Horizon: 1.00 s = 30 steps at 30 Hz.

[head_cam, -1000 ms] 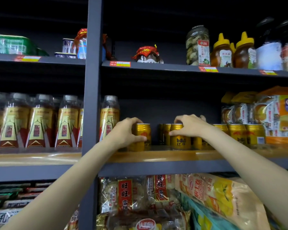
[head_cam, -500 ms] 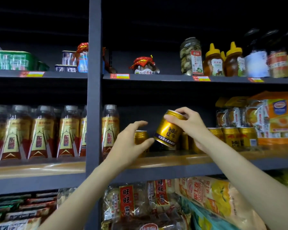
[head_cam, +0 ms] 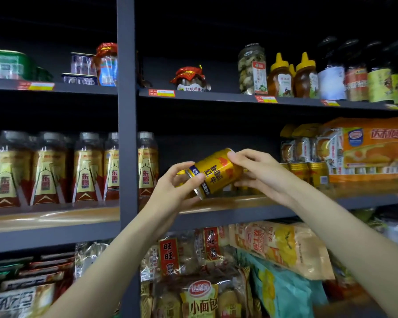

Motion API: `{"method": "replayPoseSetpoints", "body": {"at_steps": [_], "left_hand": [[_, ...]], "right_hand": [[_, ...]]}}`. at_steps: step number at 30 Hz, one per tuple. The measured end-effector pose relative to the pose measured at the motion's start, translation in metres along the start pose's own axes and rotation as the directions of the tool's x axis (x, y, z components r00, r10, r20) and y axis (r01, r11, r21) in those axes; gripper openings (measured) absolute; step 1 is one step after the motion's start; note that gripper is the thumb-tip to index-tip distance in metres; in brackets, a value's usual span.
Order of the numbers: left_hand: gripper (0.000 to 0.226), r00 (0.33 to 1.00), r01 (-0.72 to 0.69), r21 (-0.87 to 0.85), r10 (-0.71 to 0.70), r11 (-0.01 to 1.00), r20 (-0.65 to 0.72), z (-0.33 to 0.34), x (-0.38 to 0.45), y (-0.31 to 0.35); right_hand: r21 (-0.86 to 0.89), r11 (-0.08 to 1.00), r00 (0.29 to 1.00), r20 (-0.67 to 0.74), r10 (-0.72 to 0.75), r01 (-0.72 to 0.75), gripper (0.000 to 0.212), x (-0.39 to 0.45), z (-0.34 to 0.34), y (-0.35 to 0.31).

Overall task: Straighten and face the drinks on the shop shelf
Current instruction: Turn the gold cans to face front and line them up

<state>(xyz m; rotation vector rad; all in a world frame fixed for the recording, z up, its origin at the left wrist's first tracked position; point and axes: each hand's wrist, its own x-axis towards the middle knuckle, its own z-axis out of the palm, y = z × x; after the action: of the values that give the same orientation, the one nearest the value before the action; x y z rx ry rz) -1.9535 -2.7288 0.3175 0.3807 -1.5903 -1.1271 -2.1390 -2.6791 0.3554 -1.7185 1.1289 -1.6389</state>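
A gold drink can point(head_cam: 216, 172) with red and blue print is tilted almost on its side, lifted above the wooden shelf board point(head_cam: 228, 203). My left hand point(head_cam: 177, 187) grips its lower end, thumb on the label. My right hand point(head_cam: 260, 173) holds its upper end with fingertips. More gold cans point(head_cam: 308, 173) stand upright in a row on the shelf behind my right hand, partly hidden. Another can behind my left hand is mostly hidden. Bottled drinks point(head_cam: 87, 168) with gold and red labels stand in a row to the left.
A dark upright post point(head_cam: 126, 134) divides the shelf bays. Orange snack packs point(head_cam: 372, 148) sit right of the cans. Jars and honey bottles point(head_cam: 283, 76) line the shelf above. Bagged snacks point(head_cam: 193, 271) fill the shelf below.
My right hand lifted a can off the shelf and tilted it further over. My left hand left the other can and took hold of the lifted can's lower end.
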Motion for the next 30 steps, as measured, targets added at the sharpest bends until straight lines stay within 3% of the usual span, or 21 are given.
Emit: {"method": "replayPoseSetpoints", "body": {"at_steps": [6, 10, 12, 14, 18, 20, 23, 25, 30], "left_hand": [[0.04, 0.987, 0.156, -0.148, -0.15, 0.977, 0.048, 0.004, -0.008, 0.001], [0.04, 0.998, 0.066, -0.187, -0.061, 0.98, 0.035, 0.011, -0.01, -0.004], [0.048, 0.999, -0.044, -0.077, 0.044, 0.996, 0.002, 0.015, -0.008, -0.005], [0.052, 0.982, -0.181, 0.164, 0.188, 0.97, -0.028, 0.019, -0.004, -0.004], [0.066, 0.899, -0.41, 0.519, 0.427, 0.75, 0.094, 0.031, 0.007, -0.004], [0.075, 0.872, -0.448, 0.57, 0.477, 0.688, 0.11, 0.041, 0.01, -0.002], [0.081, 0.837, -0.472, 0.536, 0.546, 0.7, 0.024, 0.057, 0.013, -0.002], [0.075, 0.832, -0.455, 0.541, 0.554, 0.708, -0.024, 0.065, 0.013, -0.004], [0.068, 0.91, -0.299, 0.545, 0.406, 0.783, -0.084, 0.079, 0.02, -0.013]], "right_hand": [[0.107, 0.994, 0.989, -0.145, 0.01, 0.006, 0.027, -0.001, 0.015, 0.01], [0.132, 0.987, 0.991, -0.111, -0.074, 0.088, 0.022, -0.004, 0.005, 0.011], [0.152, 0.985, 0.995, -0.058, -0.077, 0.085, 0.024, -0.005, -0.005, 0.008], [0.154, 0.988, 1.0, -0.004, -0.008, 0.008, 0.027, -0.005, -0.016, 0.006], [0.224, 0.956, 0.981, 0.084, 0.178, -0.192, 0.033, -0.003, -0.03, 0.006], [0.338, 0.904, 0.965, 0.113, 0.236, -0.261, 0.036, -0.001, -0.033, 0.008], [0.518, 0.78, 0.937, 0.195, 0.291, -0.35, 0.035, -0.001, -0.039, 0.011], [0.573, 0.748, 0.942, 0.202, 0.268, -0.336, 0.034, -0.001, -0.044, 0.012], [0.435, 0.896, 0.996, 0.051, 0.078, -0.092, 0.027, 0.008, -0.063, 0.02]]}}
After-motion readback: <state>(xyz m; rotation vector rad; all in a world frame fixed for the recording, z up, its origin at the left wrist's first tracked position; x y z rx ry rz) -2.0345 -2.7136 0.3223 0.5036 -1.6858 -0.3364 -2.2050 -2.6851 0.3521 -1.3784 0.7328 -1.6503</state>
